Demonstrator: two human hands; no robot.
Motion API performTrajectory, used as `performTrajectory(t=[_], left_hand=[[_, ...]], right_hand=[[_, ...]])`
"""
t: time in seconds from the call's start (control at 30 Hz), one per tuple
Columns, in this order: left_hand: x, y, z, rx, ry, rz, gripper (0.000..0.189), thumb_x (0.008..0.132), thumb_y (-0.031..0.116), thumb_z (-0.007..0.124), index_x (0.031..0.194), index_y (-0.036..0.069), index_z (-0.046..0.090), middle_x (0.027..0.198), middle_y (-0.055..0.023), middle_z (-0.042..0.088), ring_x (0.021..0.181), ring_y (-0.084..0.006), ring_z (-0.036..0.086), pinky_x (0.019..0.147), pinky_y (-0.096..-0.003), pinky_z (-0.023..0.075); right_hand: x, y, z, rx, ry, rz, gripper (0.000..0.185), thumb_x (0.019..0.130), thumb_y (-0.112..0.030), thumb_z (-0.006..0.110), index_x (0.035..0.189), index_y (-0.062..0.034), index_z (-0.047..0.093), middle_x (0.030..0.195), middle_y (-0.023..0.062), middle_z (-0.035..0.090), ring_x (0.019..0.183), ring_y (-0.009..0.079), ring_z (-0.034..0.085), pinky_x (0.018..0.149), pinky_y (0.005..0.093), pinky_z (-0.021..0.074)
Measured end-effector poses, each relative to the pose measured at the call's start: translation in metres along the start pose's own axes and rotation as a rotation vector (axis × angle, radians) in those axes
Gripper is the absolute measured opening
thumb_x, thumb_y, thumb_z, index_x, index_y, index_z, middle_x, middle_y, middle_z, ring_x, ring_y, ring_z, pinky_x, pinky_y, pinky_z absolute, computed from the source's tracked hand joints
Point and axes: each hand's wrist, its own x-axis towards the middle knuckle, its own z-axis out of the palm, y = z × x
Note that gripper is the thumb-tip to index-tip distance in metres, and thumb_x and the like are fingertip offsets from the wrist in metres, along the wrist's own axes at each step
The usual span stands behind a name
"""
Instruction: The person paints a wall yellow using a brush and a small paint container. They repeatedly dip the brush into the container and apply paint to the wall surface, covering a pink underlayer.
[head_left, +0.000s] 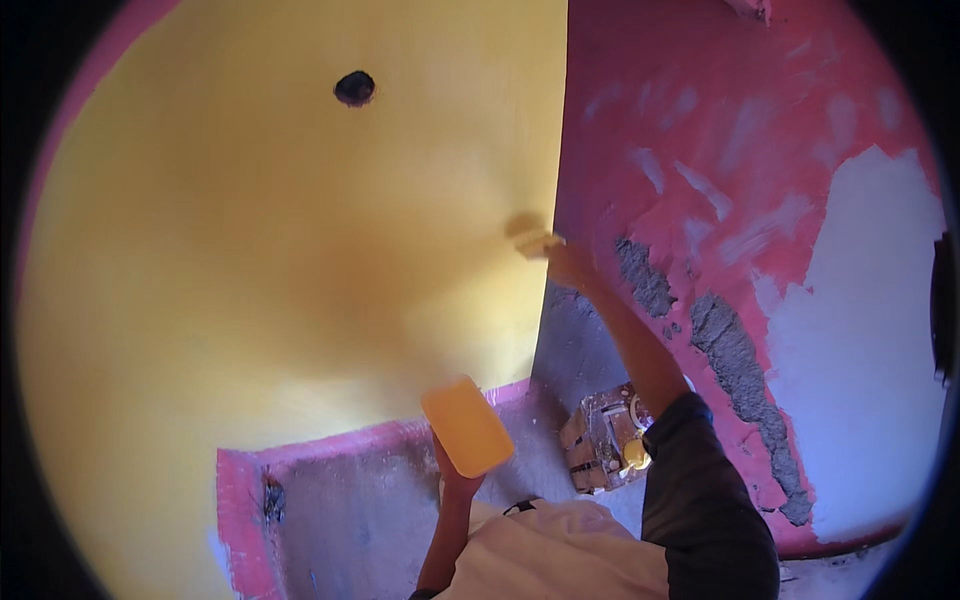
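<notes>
My right hand (568, 264) is stretched out at the right edge of the yellow wall (300, 225), shut on a paintbrush (534, 244) that is blurred. The bristle end lies against or close to the wall; contact cannot be told. Lower down, my left hand (459, 474) holds an orange plastic container (468, 427) from beneath and behind, near the foot of the yellow wall. Most of the fingers of that hand are hidden by the container. What is in the container is not clear.
A paint-stained wooden crate or stool (600, 442) with a yellow round thing (636, 454) stands on the floor at right. The pink wall (720, 112) has rough grey patches (731, 352) and a whitish area. A dark round hole (354, 88) is in the yellow wall.
</notes>
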Motion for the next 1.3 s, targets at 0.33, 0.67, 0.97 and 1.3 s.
performTrajectory(t=[0.33, 0.67, 0.97, 1.3], left_hand=[[-0.110, -0.008, 0.023, -0.609, 0.161, -0.515, 0.050, 0.104, 0.036, 0.045, 0.146, 0.009, 0.040, 0.138, -0.0145, 0.053, 0.123, -0.0300, 0.056, 0.103, -0.0480, 0.0479], [-0.110, 0.021, 0.043, -0.951, 0.192, -0.773, 0.049, 0.107, 0.037, 0.038, 0.147, 0.009, 0.040, 0.136, -0.0106, 0.055, 0.121, -0.0264, 0.058, 0.098, -0.0434, 0.0532], [-0.084, 0.044, 0.058, -1.097, 0.049, -0.940, 0.056, 0.107, 0.047, 0.035, 0.147, 0.009, 0.041, 0.138, -0.0103, 0.054, 0.123, -0.0256, 0.057, 0.101, -0.0431, 0.0509], [-0.083, 0.026, 0.064, -1.193, -0.041, -1.163, 0.063, 0.104, 0.053, 0.038, 0.147, 0.007, 0.040, 0.137, -0.0139, 0.055, 0.123, -0.0278, 0.058, 0.104, -0.0438, 0.0498]], right_hand=[[-0.279, -0.009, 0.145, 1.163, -0.396, 0.444, 0.041, 0.094, -0.024, 0.066, 0.128, -0.0044, 0.055, 0.083, 0.0099, 0.071, 0.068, 0.0126, 0.065, 0.056, 0.0301, 0.0468], [-0.389, 0.016, 0.002, 1.577, -0.240, 0.432, 0.026, 0.098, -0.015, 0.062, 0.120, -0.0005, 0.064, 0.077, 0.0031, 0.066, 0.056, 0.0032, 0.050, 0.047, 0.0198, 0.0366], [-0.378, -0.003, -0.082, 1.086, -0.534, 0.228, 0.043, 0.084, -0.011, 0.075, 0.123, 0.0045, 0.064, 0.089, 0.0125, 0.073, 0.069, 0.0113, 0.066, 0.053, 0.0279, 0.0497], [-0.346, -0.031, -0.082, 0.843, -0.780, -0.030, 0.039, 0.081, -0.018, 0.076, 0.114, 0.0009, 0.070, 0.081, 0.0219, 0.071, 0.067, 0.0267, 0.070, 0.066, 0.0349, 0.0528]])
